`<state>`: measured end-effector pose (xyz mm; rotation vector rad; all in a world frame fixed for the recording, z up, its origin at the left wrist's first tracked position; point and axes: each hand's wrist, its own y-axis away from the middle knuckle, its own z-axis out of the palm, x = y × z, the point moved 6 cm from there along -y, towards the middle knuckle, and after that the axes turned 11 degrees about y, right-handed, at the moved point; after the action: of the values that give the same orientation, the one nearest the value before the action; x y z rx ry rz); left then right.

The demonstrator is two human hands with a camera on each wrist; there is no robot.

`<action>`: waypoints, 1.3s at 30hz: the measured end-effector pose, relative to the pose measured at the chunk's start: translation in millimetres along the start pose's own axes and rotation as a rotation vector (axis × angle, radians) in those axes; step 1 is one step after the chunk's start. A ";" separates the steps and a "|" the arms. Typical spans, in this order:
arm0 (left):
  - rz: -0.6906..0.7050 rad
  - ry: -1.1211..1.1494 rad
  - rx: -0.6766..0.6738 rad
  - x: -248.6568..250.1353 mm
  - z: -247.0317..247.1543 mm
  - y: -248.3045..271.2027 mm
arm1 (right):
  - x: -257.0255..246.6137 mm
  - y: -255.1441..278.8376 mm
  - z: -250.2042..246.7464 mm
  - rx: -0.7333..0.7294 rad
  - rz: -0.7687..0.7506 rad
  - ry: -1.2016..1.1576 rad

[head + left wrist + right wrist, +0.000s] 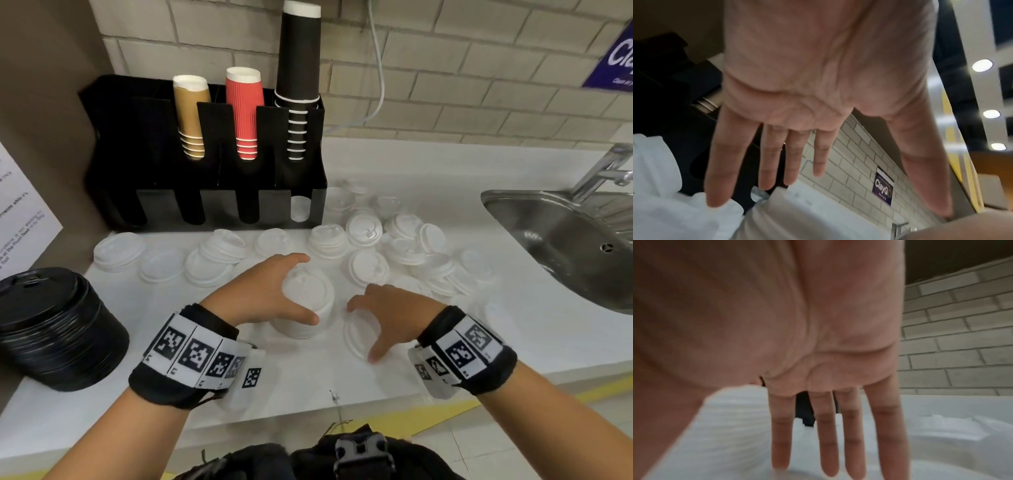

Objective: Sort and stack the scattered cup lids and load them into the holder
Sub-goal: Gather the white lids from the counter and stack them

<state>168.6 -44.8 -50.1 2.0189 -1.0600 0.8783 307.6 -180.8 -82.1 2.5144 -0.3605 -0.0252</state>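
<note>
My left hand (306,289) spans a short stack of white lids (298,329) on the counter, fingers straight on its far side and thumb on its near side. The left wrist view shows those fingers (774,162) spread straight above the stack (807,216). My right hand (362,332) hovers flat over a single white lid (351,337) lying just right of the stack; its fingers (828,443) are straight and hold nothing. Several more white lids (366,267) lie scattered behind. The black holder (219,202) stands at the back left.
Brown, red and black cups fill the holder's rear slots, and a few white lids (300,209) show in its front right slot. A tall stack of black lids (58,329) stands at the left. A steel sink (565,236) and tap are at the right.
</note>
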 end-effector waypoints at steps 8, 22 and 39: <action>-0.013 -0.131 0.078 -6.2 -3.8 -7.9 | 15.2 1.9 -14.7 0.130 0.013 -0.162; -0.046 0.014 0.096 -22.0 -4.9 -12.8 | -38.4 -18.8 -76.0 0.361 -0.222 -0.376; -0.062 0.072 0.089 -23.1 4.7 -18.6 | -46.3 -29.7 -68.9 0.373 -0.191 -0.198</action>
<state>175.7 -31.2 -75.9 2.0657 -0.9289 0.9736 277.1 -106.9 -44.9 2.9183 -0.2162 -0.3108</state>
